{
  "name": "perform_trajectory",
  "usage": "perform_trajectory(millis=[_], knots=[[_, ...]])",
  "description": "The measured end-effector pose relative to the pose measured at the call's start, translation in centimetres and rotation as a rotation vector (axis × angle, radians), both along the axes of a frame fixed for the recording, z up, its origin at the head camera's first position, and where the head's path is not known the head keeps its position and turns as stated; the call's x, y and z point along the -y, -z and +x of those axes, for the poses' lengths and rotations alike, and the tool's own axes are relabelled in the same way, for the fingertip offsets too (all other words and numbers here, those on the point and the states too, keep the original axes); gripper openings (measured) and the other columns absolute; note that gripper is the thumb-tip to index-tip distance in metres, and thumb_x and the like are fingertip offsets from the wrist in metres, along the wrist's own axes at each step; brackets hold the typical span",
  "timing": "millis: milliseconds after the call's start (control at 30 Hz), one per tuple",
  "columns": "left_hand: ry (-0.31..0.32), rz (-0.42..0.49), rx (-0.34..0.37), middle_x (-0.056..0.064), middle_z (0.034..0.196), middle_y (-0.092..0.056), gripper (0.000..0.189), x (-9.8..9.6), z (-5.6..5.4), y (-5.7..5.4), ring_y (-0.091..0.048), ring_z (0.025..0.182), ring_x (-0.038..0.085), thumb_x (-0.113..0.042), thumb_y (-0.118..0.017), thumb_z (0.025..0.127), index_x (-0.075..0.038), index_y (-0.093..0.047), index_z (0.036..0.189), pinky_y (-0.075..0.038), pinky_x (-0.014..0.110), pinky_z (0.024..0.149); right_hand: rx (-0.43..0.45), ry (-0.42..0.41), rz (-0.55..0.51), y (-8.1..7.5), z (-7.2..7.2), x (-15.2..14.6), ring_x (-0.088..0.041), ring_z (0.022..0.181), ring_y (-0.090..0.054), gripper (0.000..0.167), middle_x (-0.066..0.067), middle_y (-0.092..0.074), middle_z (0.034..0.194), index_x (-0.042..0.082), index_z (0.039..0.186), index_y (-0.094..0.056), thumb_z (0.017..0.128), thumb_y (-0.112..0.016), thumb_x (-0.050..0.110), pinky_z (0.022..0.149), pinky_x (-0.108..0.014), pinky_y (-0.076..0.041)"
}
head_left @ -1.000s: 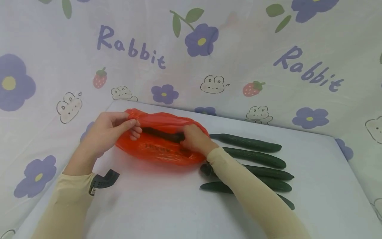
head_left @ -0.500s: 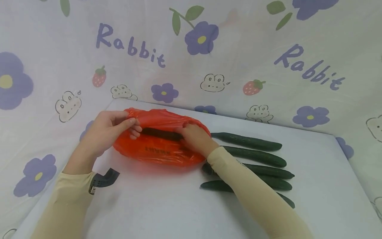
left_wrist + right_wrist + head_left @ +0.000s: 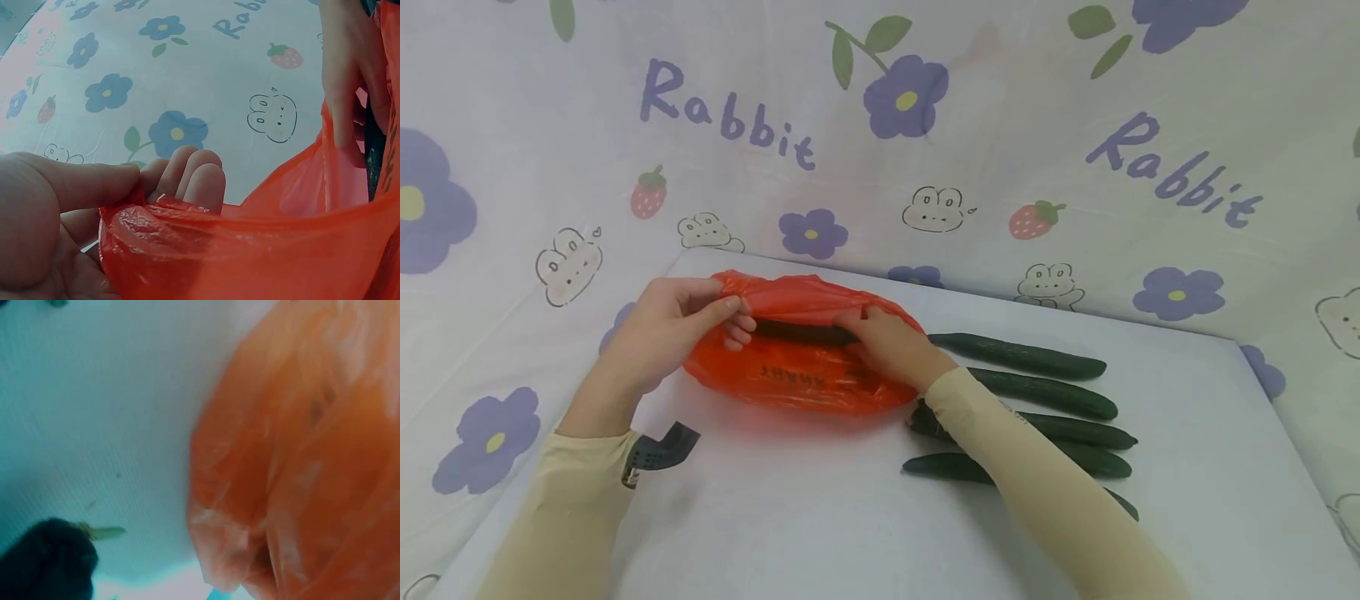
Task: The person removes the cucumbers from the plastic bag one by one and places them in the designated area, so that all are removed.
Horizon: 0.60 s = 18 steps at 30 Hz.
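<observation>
A red plastic bag (image 3: pixel 797 392) with dark lettering lies on its side, its mouth spread. My left hand (image 3: pixel 673 329) pinches the left part of the rim between thumb and fingers; in the left wrist view the thumb (image 3: pixel 94 184) presses the film against them. Inside the mouth lies a dark green cucumber (image 3: pixel 801 333). My right hand (image 3: pixel 895 346) reaches in from the right, its fingers around the cucumber's right end, which they hide. The right wrist view has the bag's crumpled side (image 3: pixel 300 487), with the right hand out of sight.
Several cucumbers (image 3: pixel 1022 357) lie in a row right of the bag on the white table (image 3: pixel 820 517), partly under my right forearm. One cucumber end (image 3: pixel 50 562) with a stem shows in the right wrist view. A printed cloth (image 3: pixel 985 100) hangs behind.
My right hand has turned slightly, its fingers now covering the cucumber's right end that showed before. The bag's back edge has shifted and creased. My left hand stays on the rim.
</observation>
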<state>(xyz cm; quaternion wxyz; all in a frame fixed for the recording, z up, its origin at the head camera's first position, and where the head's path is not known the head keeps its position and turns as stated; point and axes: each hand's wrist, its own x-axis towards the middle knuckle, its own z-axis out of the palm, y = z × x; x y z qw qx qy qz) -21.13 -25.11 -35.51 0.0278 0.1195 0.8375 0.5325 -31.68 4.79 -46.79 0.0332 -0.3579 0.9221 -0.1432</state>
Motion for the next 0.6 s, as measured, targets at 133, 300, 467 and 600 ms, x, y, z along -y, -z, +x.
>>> perform_trajectory(millis=[133,300,467,600], knots=[[0.002,0.007,0.012,0.018,0.105,-0.077,0.025,-0.1,0.1,-0.1,-0.078,0.092,0.029,-0.018,-0.065,0.111,0.004,-0.074,0.119,-0.061,0.025,0.089,-0.004,-0.06,-0.05,0.1,0.1,-0.2,-0.02,0.11,-0.066,0.046,0.001,-0.068,0.125,0.027,0.15,-0.056,0.107,-0.071,0.019,0.105,-0.04,-0.055],[0.008,0.021,0.005,0.019,0.104,-0.076,0.025,-0.1,0.0,0.1,-0.078,0.091,0.03,-0.017,-0.065,0.111,0.005,-0.074,0.119,-0.062,0.026,0.089,-0.008,-0.113,-0.05,0.6,-0.2,-0.2,-0.017,0.107,-0.063,0.039,0.007,-0.068,0.119,0.023,0.143,-0.059,0.107,-0.073,0.027,0.103,-0.035,-0.053],[0.013,0.026,0.002,0.019,0.104,-0.076,0.025,-0.1,-0.1,0.2,-0.078,0.09,0.028,-0.017,-0.065,0.111,0.005,-0.074,0.118,-0.062,0.026,0.088,-0.042,-0.135,0.068,0.6,0.0,-0.2,-0.023,0.109,-0.06,0.033,-0.002,-0.065,0.111,0.016,0.131,-0.062,0.104,-0.076,0.027,0.098,-0.038,-0.053],[0.009,0.023,0.008,0.019,0.104,-0.077,0.025,0.0,-0.2,0.2,-0.078,0.091,0.027,-0.018,-0.065,0.111,0.005,-0.074,0.118,-0.061,0.025,0.089,-0.051,-0.108,0.098,-0.3,0.4,0.5,-0.024,0.116,-0.061,0.035,-0.003,-0.068,0.119,0.015,0.132,-0.066,0.102,-0.079,0.026,0.106,-0.038,-0.052]])
